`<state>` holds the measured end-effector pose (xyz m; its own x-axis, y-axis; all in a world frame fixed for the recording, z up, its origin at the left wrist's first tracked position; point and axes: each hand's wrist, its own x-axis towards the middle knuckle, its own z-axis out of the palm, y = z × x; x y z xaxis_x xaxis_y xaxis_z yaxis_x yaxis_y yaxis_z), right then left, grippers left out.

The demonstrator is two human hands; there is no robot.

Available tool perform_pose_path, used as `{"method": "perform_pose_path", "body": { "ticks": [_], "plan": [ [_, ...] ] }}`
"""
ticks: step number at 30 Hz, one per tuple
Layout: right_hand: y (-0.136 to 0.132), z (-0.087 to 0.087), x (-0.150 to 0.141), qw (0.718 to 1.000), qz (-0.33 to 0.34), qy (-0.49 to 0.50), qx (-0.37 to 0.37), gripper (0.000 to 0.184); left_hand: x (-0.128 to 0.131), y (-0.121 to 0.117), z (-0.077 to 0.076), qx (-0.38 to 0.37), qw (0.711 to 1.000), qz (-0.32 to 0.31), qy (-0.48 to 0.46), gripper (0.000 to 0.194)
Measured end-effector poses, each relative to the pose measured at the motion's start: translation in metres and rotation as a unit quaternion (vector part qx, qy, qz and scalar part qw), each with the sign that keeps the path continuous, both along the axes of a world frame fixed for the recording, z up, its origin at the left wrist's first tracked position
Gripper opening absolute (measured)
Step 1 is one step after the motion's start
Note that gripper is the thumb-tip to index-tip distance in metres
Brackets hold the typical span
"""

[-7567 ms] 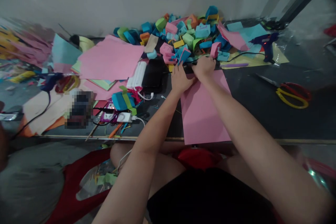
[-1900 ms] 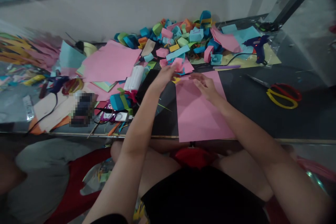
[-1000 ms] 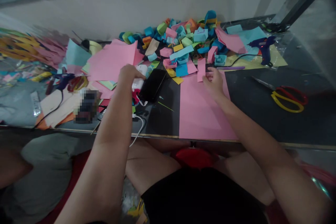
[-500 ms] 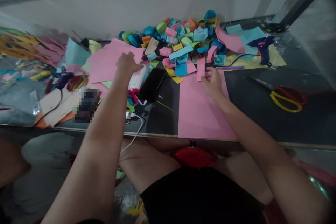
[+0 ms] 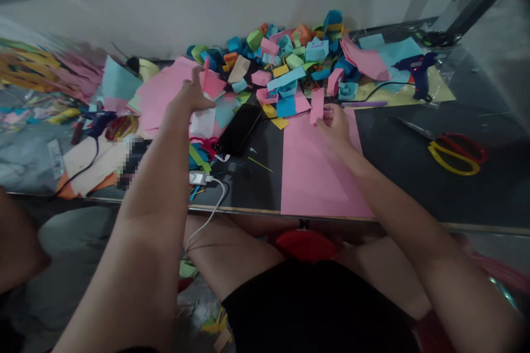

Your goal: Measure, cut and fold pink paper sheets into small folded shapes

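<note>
Your left hand [image 5: 191, 94] is over the pink papers [image 5: 159, 91], left of the black phone [image 5: 240, 129] and nearer them than your right — thumb spread, though I can't tell whether the fingers grip any. Your right hand [image 5: 336, 124], right of the phone, pinches a pink strip [image 5: 317, 103], long axis pointing away from you — over the far end of the pink sheet [image 5: 318, 176]. That sheet lies flat on the dark tabletop [image 5: 414, 193]; folded pieces [image 5: 285, 60] heap beyond the phone.
</note>
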<state>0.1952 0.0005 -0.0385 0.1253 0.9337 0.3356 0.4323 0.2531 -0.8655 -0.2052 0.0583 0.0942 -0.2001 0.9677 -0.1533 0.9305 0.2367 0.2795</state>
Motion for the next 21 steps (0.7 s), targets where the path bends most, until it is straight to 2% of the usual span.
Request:
{"method": "perform_pose_path", "body": {
  "ticks": [1, 3, 5, 6, 7, 9, 12, 14, 17, 21],
  "plan": [
    [0.0, 0.0, 0.0, 1.0, 0.002, -0.002, 0.002, 0.038, 0.001, -0.001, 0.003, -0.01, 0.998, -0.011, 0.058, 0.099],
    [-0.001, 0.001, 0.001, 1.0, 0.003, -0.008, 0.004, 0.038, 0.008, -0.004, 0.006, -0.029, 0.992, -0.044, 0.117, 0.076],
    [-0.002, 0.002, 0.001, 1.0, 0.007, -0.019, 0.001, 0.038, 0.019, -0.008, 0.005, -0.048, 0.986, -0.042, 0.152, 0.053],
    [-0.002, 0.003, 0.001, 1.0, 0.009, -0.027, 0.0, 0.038, 0.025, -0.01, 0.002, -0.052, 0.985, -0.03, 0.162, 0.048],
    [-0.003, 0.004, 0.002, 0.999, 0.011, -0.036, 0.001, 0.037, 0.031, -0.012, 0.0, -0.057, 0.984, -0.02, 0.168, 0.053],
    [-0.004, 0.005, 0.001, 0.999, 0.009, -0.049, 0.005, 0.035, 0.039, -0.016, -0.004, -0.07, 0.982, -0.015, 0.173, 0.074],
    [-0.004, 0.006, 0.0, 0.999, 0.001, -0.048, 0.008, 0.033, 0.042, -0.018, -0.007, -0.087, 0.981, -0.033, 0.172, 0.096],
    [-0.005, 0.006, -0.001, 0.999, 0.0, -0.047, 0.009, 0.032, 0.039, -0.019, -0.007, -0.073, 0.98, -0.048, 0.18, 0.098],
    [-0.006, 0.007, -0.002, 0.998, 0.001, -0.055, 0.014, 0.03, 0.035, -0.017, -0.007, -0.048, 0.977, -0.068, 0.195, 0.089],
    [-0.008, 0.011, -0.002, 0.998, -0.004, -0.058, 0.011, 0.028, 0.032, -0.009, -0.009, -0.045, 0.981, -0.062, 0.176, 0.083]
  ]
}}
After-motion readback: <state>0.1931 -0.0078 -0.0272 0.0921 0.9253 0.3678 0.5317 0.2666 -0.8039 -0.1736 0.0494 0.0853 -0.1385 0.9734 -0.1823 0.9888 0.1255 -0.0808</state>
